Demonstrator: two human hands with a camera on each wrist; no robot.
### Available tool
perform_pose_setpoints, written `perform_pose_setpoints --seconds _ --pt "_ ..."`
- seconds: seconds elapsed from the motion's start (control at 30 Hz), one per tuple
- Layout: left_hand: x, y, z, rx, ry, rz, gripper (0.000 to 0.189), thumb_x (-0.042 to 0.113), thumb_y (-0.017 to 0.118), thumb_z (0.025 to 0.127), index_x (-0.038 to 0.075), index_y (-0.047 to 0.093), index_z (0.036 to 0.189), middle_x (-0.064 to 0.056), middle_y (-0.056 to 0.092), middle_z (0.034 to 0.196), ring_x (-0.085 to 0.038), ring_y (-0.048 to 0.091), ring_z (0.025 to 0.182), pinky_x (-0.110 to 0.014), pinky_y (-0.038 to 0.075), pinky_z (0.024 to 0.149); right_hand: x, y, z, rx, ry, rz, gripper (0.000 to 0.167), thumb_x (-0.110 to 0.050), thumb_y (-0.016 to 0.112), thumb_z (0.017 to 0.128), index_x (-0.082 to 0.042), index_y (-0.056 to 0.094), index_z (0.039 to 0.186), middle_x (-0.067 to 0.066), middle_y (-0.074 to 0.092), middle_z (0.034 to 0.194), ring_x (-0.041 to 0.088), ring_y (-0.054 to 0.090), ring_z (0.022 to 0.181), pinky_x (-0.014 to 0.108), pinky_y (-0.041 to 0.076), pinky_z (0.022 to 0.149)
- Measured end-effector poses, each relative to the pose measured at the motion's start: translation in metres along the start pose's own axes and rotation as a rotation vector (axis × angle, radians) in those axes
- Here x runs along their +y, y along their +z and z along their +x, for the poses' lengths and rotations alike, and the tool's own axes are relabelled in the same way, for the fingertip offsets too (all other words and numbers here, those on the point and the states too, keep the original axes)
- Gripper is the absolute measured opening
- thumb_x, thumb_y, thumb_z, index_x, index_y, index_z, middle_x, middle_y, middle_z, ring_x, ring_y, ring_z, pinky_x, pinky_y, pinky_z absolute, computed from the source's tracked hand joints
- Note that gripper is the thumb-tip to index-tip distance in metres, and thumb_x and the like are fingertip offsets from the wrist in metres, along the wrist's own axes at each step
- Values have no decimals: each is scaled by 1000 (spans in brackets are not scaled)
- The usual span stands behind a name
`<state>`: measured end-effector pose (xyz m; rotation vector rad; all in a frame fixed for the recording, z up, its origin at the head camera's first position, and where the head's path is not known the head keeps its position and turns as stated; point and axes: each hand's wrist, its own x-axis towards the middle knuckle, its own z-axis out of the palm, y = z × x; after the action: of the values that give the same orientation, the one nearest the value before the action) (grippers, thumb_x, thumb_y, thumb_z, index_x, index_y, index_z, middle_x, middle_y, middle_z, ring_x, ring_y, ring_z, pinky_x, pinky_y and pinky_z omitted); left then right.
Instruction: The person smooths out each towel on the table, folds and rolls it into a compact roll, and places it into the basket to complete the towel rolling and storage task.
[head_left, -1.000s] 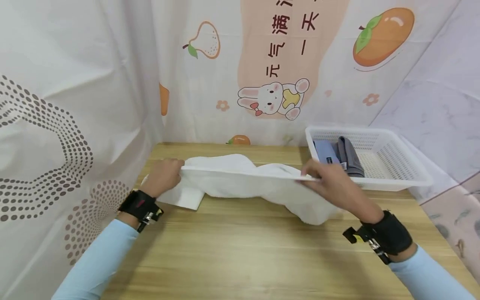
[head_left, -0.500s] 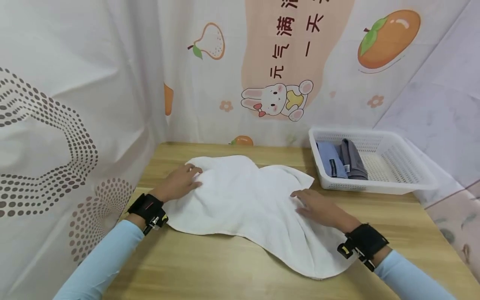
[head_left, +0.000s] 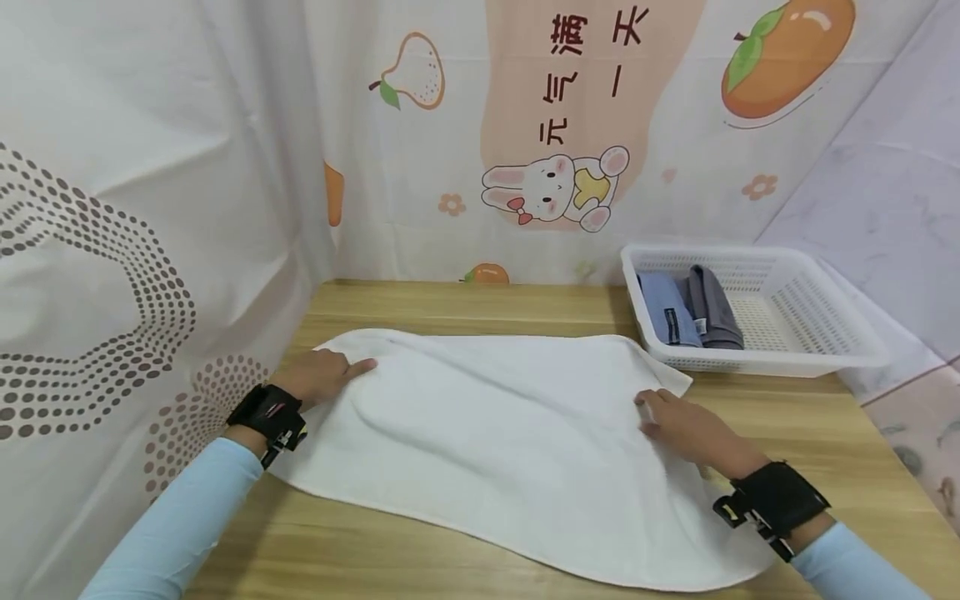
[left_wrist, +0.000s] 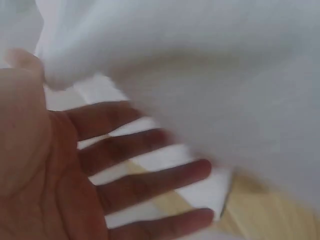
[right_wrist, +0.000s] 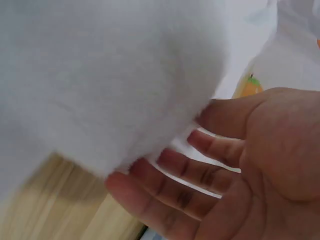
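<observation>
A large white towel (head_left: pixel 510 450) lies spread over the wooden table, with a few soft creases and its upper right corner angled outward. My left hand (head_left: pixel 315 377) is at its left end, one finger stretched over the cloth. The left wrist view shows that hand's fingers (left_wrist: pixel 150 185) straight and spread, partly covered by the towel's edge. Over the right end, my right hand (head_left: pixel 686 429) touches the cloth. Its relaxed, slightly bent fingers (right_wrist: pixel 160 192) meet the towel's edge in the right wrist view, thumb apart from them.
At the back right stands a white plastic basket (head_left: pixel 765 362), close to the towel's upper right corner. Inside it are a folded blue cloth (head_left: pixel 667 304) and a rolled grey cloth (head_left: pixel 716 312). A printed curtain (head_left: pixel 420 167) hangs behind the wooden table (head_left: pixel 360 550).
The towel was held up by its edge between both hands, then lay bunched with the hands on it. Now it is spread wider and nearer, and the hands have moved farther apart.
</observation>
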<state>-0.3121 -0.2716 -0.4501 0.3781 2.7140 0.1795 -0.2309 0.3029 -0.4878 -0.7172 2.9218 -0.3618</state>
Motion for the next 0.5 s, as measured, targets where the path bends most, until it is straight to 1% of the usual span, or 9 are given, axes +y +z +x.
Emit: perform_pose_setpoints --seconds 0.07,0.1,0.17,0.23,0.3,0.33,0.37,0.43,0.5 --pt "-7 -4 -3 -24 -59 25 85 63 24 108 -6 73 110 -23 70 97 -29 64 75 -50 52 79 8 -3 -6 -23 31 -7 30 -5 70 93 1 59 120 16 61 99 23 60 75 44 53 67" --pt "-10 -4 -4 -35 -79 44 80 59 25 109 -5 73 106 -21 68 92 -28 62 71 -48 52 73 11 -4 -7 -28 40 -7 28 -2 69 92 0 60 118 14 61 97 23 59 76 44 53 68" --pt "-16 -4 -3 -36 -84 77 64 47 33 112 -1 74 101 -15 66 85 -26 59 68 -44 51 65 15 -6 -8 -9 41 -14 22 2 67 92 -1 64 114 12 61 94 23 59 77 44 53 68" --pt "-21 0 -1 14 -55 97 44 34 47 110 1 73 95 -11 64 81 -25 59 67 -42 50 60 16 -7 -6 47 29 -43 16 4 66 91 -3 69 106 9 59 90 22 58 76 43 53 67" --pt "-24 5 2 103 -2 137 26 23 60 104 0 71 98 -14 65 86 -29 61 72 -45 52 61 14 -8 0 128 7 -72 14 5 68 90 -4 73 98 9 59 91 22 59 76 42 54 66" --pt "-26 8 3 153 17 145 21 19 65 100 -2 69 102 -18 65 91 -33 62 77 -49 53 63 13 -8 4 171 -6 -81 14 6 69 88 -4 74 97 9 59 92 23 61 77 41 54 66" --pt "-27 10 4 201 29 148 24 16 70 97 -4 67 109 -23 64 98 -38 63 83 -53 54 66 12 -8 8 213 -15 -90 14 6 70 87 -3 74 97 11 60 95 24 62 77 41 54 66" --pt "-29 13 7 267 41 147 40 16 76 93 -8 60 121 -32 60 111 -48 61 97 -61 53 73 9 -9 16 273 -26 -93 18 7 71 85 -1 73 101 16 62 104 27 65 81 42 55 67" --pt "-30 14 11 275 42 118 55 15 79 91 -11 52 131 -38 55 119 -55 57 105 -65 51 79 8 -8 24 294 -12 -79 26 8 69 87 1 69 112 22 63 120 28 64 73 42 54 61"
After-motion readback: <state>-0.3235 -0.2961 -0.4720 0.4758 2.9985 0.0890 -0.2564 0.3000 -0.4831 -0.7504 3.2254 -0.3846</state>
